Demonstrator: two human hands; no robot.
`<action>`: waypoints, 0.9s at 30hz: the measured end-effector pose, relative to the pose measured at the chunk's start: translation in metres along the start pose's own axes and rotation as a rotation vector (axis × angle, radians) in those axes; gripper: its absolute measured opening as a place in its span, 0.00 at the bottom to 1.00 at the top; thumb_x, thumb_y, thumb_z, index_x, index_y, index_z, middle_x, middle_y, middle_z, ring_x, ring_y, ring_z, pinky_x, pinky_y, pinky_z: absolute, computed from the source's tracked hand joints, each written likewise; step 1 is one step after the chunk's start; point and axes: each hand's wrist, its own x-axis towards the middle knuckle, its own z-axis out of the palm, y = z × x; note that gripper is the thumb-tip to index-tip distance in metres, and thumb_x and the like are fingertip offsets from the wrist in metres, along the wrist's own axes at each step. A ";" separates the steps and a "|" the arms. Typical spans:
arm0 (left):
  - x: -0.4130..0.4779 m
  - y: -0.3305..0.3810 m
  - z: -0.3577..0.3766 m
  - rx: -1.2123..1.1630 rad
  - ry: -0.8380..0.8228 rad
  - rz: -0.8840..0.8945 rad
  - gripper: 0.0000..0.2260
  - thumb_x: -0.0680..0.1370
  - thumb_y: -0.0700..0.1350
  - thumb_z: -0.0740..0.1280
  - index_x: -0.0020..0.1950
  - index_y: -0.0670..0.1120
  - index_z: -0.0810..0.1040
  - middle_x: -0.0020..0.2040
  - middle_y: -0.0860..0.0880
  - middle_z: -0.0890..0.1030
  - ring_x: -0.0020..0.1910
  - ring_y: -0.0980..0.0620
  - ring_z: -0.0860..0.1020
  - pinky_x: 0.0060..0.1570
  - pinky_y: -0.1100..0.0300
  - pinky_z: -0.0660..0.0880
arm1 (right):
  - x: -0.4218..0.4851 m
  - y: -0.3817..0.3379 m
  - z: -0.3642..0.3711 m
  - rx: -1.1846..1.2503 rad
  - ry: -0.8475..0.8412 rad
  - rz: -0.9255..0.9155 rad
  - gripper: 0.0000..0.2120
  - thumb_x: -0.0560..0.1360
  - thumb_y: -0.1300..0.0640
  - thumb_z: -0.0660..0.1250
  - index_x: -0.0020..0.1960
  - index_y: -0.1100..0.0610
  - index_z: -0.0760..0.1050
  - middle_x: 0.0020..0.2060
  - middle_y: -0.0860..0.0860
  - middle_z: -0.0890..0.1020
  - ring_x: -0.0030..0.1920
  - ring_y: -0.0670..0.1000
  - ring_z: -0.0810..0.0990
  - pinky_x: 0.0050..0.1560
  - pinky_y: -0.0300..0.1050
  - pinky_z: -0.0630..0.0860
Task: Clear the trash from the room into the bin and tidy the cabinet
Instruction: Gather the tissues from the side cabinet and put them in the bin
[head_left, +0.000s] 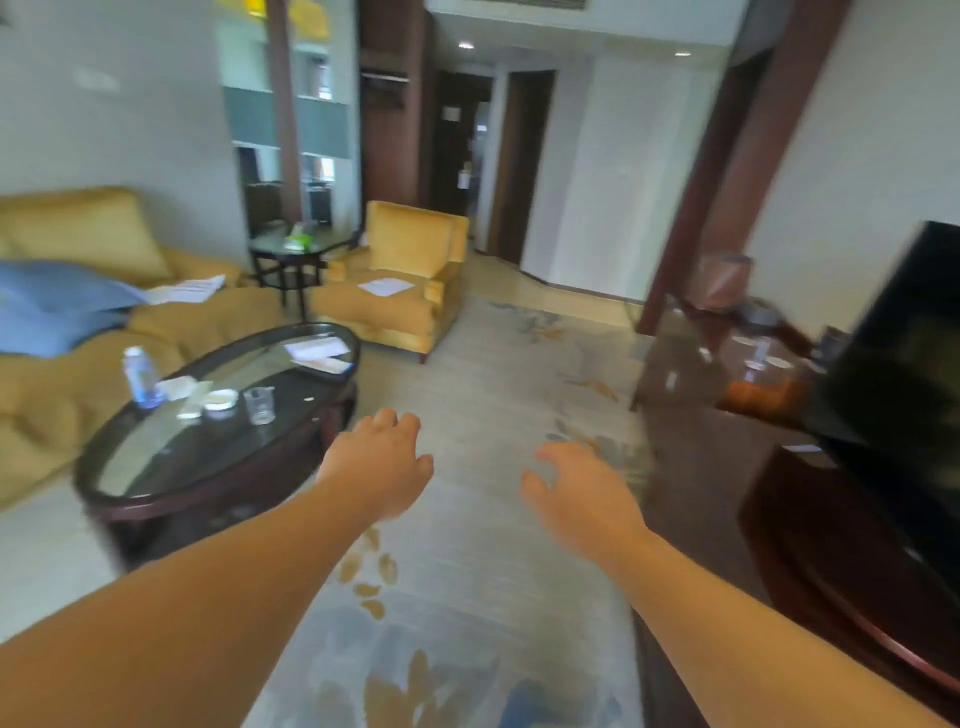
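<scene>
My left hand (382, 465) and my right hand (582, 491) reach forward over the carpet, both empty with loosely curled fingers. To the left stands an oval glass coffee table (156, 483) holding a plastic water bottle (139, 378), a clear glass (258, 405), a small white dish (221, 402) and loose papers (317, 349). More paper lies on the sofa (187, 290) and on the yellow armchair (387, 286). A dark wooden cabinet (691, 374) runs along the right wall, with cups and small items blurred on its top.
A yellow sofa (67, 395) with a blue cloth (52, 306) sits at far left. A small side table (296, 254) stands between sofa and armchair. A black TV (909, 364) is on the right. A patterned carpet (493, 389) leads to a hallway.
</scene>
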 end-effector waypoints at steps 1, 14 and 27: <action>0.005 -0.014 -0.002 0.011 0.003 -0.061 0.19 0.80 0.55 0.55 0.67 0.48 0.67 0.62 0.46 0.71 0.61 0.44 0.71 0.58 0.49 0.71 | 0.018 -0.007 0.006 0.015 -0.010 -0.042 0.22 0.78 0.46 0.59 0.69 0.53 0.70 0.67 0.52 0.72 0.65 0.53 0.72 0.63 0.45 0.67; 0.045 -0.169 -0.010 0.043 0.078 -0.563 0.20 0.79 0.56 0.57 0.67 0.49 0.68 0.62 0.46 0.73 0.61 0.44 0.73 0.58 0.49 0.73 | 0.178 -0.146 0.090 0.139 -0.176 -0.488 0.20 0.78 0.48 0.60 0.69 0.53 0.70 0.64 0.50 0.74 0.62 0.51 0.75 0.57 0.43 0.70; 0.173 -0.362 0.000 -0.003 0.070 -0.660 0.19 0.79 0.55 0.56 0.67 0.48 0.69 0.63 0.46 0.73 0.61 0.44 0.73 0.58 0.50 0.73 | 0.343 -0.299 0.180 0.086 -0.251 -0.560 0.21 0.78 0.46 0.59 0.68 0.51 0.70 0.65 0.48 0.74 0.58 0.50 0.77 0.56 0.45 0.74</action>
